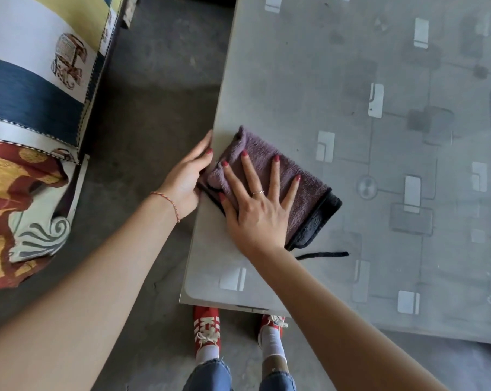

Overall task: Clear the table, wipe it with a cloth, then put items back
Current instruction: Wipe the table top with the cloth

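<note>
Right hand (pixel 255 213) flat, fingers spread, pressing cloth (pixel 281 179) on table (pixel 379 136); left hand (pixel 186 179) open at table edge; sofa (pixel 33 108) beside.

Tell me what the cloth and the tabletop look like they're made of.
The purple cloth looks like plush microfibre or terry: fuzzy pile, soft folds, dark bound edge. The tabletop looks like frosted glass with a printed grey pattern, smooth and faintly reflective; a patterned laminate can't be ruled out.
</note>
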